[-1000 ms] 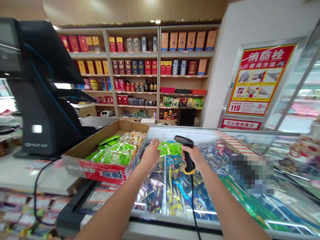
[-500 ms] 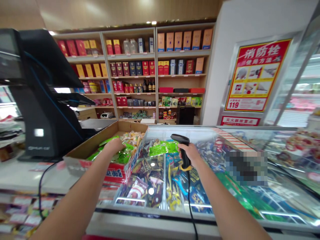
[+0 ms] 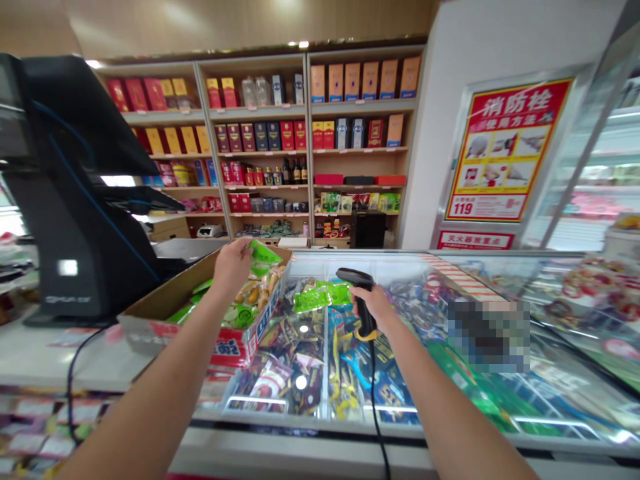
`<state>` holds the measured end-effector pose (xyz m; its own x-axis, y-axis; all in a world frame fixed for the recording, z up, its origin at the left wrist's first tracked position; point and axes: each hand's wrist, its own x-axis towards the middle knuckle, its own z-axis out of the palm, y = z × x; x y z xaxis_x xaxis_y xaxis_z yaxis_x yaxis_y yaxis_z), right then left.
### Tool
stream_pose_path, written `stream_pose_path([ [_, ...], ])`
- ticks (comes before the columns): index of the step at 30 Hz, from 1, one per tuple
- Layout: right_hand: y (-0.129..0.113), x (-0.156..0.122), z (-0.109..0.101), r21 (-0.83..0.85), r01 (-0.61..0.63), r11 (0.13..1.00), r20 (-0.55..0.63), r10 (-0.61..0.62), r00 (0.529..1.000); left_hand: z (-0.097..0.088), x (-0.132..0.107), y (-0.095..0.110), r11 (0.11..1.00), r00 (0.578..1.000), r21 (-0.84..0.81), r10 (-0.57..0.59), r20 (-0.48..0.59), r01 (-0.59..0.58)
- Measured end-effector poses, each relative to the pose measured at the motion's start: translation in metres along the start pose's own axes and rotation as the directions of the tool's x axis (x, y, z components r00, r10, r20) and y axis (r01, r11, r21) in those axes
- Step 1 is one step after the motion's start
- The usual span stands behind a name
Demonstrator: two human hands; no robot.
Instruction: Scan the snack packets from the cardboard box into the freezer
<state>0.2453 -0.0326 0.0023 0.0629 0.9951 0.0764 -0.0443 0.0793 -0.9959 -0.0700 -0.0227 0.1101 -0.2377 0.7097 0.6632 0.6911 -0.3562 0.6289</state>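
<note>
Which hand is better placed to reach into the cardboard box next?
Probably the left hand: it is above the cardboard box, holding a green packet, while the right hand grips a barcode scanner over the freezer.

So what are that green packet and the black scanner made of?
The bright green packet in the left hand looks like glossy plastic film: it shines and creases. The black handheld barcode scanner in the right hand seems moulded plastic with a dull, smooth finish, though the view can't confirm it.

A bright green packet (image 3: 263,255) stands out above a brown cardboard box (image 3: 235,350) printed in red, beside a black scanner (image 3: 356,277) banded yellow.
</note>
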Motion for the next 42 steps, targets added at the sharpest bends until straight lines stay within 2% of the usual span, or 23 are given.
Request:
stream_pose_path([
  [1, 0.0, 0.0, 0.0, -0.001, -0.005, 1.0, -0.004, 0.005, 1.0, 0.007, -0.003, 0.01, 0.982, 1.0, -0.188, -0.012, -0.017, 0.009],
  [2, -0.001, 0.0, 0.0, 0.003, -0.01, 1.0, -0.008, 0.01, 1.0, 0.016, -0.008, 0.02, 0.925, 0.999, -0.379, -0.043, -0.009, 0.037],
  [4, -0.002, 0.0, -0.001, 0.022, -0.016, 1.0, -0.019, 0.016, 1.0, 0.04, -0.022, 0.034, 0.7, 0.99, -0.7, -0.116, 0.084, 0.142],
  [6, -0.004, -0.001, -0.002, 0.052, -0.012, 0.999, -0.019, 0.013, 1.0, 0.07, -0.04, 0.041, 0.426, 0.959, -0.86, -0.154, 0.238, 0.282],
  [8, -0.005, -0.001, -0.002, 0.089, -0.004, 0.996, -0.008, 0.005, 1.0, 0.101, -0.06, 0.038, 0.214, 0.904, -0.88, -0.167, 0.394, 0.423],
  [10, -0.007, -0.002, -0.002, 0.12, 0.008, 0.993, 0.009, -0.009, 1.0, 0.127, -0.077, 0.028, 0.063, 0.844, -0.851, -0.182, 0.504, 0.522],
  [12, -0.007, -0.004, -0.002, 0.129, 0.016, 0.991, 0.044, -0.022, 0.999, 0.145, -0.086, 0.013, -0.045, 0.804, -0.824, -0.193, 0.562, 0.565],
  [14, -0.008, -0.007, -0.001, 0.105, 0.002, 0.994, 0.114, -0.014, 0.993, 0.153, -0.089, 0.0, -0.118, 0.787, -0.81, -0.192, 0.587, 0.575],
  [17, -0.007, -0.009, 0.0, -0.013, -0.054, 0.998, 0.193, 0.055, 0.98, 0.155, -0.086, -0.014, -0.175, 0.773, -0.788, -0.16, 0.614, 0.59],
  [20, -0.005, -0.008, 0.0, -0.115, -0.086, 0.99, 0.166, 0.104, 0.981, 0.151, -0.085, -0.018, -0.181, 0.76, -0.766, -0.116, 0.639, 0.617],
  [27, -0.003, -0.007, -0.006, -0.117, -0.067, 0.991, 0.187, 0.088, 0.978, 0.146, -0.086, -0.015, -0.134, 0.742, -0.752, -0.12, 0.659, 0.646],
  [32, -0.007, -0.011, -0.006, -0.141, -0.043, 0.989, 0.206, 0.072, 0.976, 0.143, -0.086, -0.013, -0.132, 0.75, -0.754, -0.09, 0.655, 0.643],
  [42, -0.003, -0.009, -0.006, -0.163, -0.073, 0.984, 0.206, 0.107, 0.973, 0.137, -0.086, -0.008, -0.132, 0.733, -0.737, -0.083, 0.675, 0.663],
])
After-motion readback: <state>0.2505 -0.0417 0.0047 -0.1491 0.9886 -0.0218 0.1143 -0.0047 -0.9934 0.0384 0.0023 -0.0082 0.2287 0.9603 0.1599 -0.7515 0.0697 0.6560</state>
